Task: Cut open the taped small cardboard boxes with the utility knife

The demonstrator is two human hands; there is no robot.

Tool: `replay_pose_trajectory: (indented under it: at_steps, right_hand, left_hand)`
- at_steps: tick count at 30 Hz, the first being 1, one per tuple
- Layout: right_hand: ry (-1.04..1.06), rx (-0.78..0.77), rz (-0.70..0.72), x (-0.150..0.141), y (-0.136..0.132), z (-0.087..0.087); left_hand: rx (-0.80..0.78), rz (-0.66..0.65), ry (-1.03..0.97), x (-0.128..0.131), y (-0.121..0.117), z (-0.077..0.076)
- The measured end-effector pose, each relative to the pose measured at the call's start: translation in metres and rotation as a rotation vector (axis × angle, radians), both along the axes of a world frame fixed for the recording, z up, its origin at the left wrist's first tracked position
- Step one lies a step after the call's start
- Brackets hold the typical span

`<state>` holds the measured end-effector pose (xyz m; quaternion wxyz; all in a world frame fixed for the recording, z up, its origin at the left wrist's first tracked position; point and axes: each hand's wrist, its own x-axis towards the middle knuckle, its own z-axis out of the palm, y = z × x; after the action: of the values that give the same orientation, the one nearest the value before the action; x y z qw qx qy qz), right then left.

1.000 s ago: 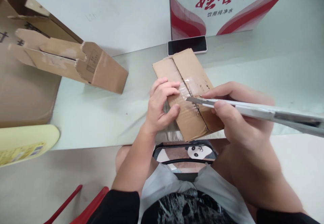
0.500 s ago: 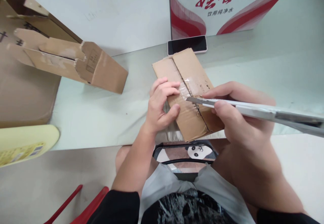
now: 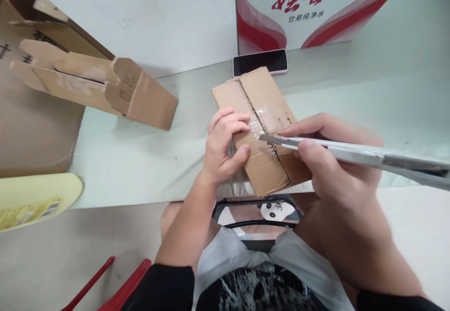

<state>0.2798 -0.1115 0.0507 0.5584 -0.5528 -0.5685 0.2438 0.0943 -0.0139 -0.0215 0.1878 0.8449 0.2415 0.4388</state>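
Note:
A small brown cardboard box (image 3: 262, 100) lies at a slant on the pale green table, a dark seam running along its top with clear tape across the middle. My left hand (image 3: 227, 142) grips the box's left edge, its fingers over the top and the thumb lower down. Between the thumb and fingers of my right hand (image 3: 337, 161) is a utility knife (image 3: 355, 154). Its extended blade points left over the taped seam; whether the tip touches the box I cannot tell.
Behind the box lies a phone (image 3: 260, 62), screen up, before a white and red drinking-water carton (image 3: 302, 29). An open cardboard box (image 3: 140, 90) stands to the left, near a yellow container (image 3: 38, 198). The table's front edge (image 3: 140, 204) runs just above my lap.

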Motion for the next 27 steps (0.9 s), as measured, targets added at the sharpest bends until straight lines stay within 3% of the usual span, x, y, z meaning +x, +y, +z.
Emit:
replay_pose_trajectory:
  at_steps: [27]
  right_hand:
    - [0.011, 0.006, -0.01, -0.0007, 0.0013, 0.0017]
  left_hand:
    - [-0.006, 0.0, -0.005, 0.0003, 0.0, 0.0007]
